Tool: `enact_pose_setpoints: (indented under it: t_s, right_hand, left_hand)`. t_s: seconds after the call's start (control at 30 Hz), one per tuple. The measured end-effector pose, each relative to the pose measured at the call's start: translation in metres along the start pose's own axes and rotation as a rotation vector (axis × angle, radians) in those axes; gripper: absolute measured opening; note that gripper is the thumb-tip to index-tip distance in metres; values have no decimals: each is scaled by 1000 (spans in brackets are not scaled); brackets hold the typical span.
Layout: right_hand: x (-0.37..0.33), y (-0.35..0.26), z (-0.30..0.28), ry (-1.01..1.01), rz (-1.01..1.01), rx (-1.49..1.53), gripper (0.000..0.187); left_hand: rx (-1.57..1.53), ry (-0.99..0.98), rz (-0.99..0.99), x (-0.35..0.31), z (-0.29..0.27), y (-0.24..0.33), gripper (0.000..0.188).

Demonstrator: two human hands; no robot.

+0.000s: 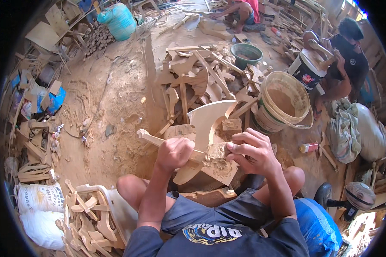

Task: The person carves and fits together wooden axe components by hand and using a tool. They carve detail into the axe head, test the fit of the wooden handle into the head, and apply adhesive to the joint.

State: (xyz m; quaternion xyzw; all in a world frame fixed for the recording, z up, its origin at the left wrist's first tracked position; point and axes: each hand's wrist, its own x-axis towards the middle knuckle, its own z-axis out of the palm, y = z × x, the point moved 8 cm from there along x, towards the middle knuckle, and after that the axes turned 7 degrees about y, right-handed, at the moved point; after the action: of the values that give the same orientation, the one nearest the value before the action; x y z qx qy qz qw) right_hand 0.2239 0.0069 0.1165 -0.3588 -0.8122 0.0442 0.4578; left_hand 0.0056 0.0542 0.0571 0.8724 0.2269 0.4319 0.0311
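Apparently the left hand (175,152) is gripping a slim wooden stick (152,138), while the right hand (258,152) is seemingly pinching the edge of a crumbly tan lump (215,155). A curved wooden piece (206,122) is sitting just beyond; pressing too hard could be what breaks the lump apart.
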Motion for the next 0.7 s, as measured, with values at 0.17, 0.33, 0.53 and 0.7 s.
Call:
enact_pose_setpoints:
  t_s: [0.17, 0.33, 0.53, 0.7]
  right_hand:
    - [2, -5, -5, 66, -22, -157, 27]
    - [4, -8, -8, 102, 37, 92, 27]
    - [4, -21, -6, -117, 35, -145, 22]
    - [0, 0, -12, -101, 44, -218, 25]
  left_hand:
    - [8, -1, -49, -4, -5, -7, 9]
    - [10, 28, -28, 1, -7, -4, 11]
    - [225, -28, 53, 0, 1, 0, 15]
    - [308, -70, 92, -4, 3, -4, 17]
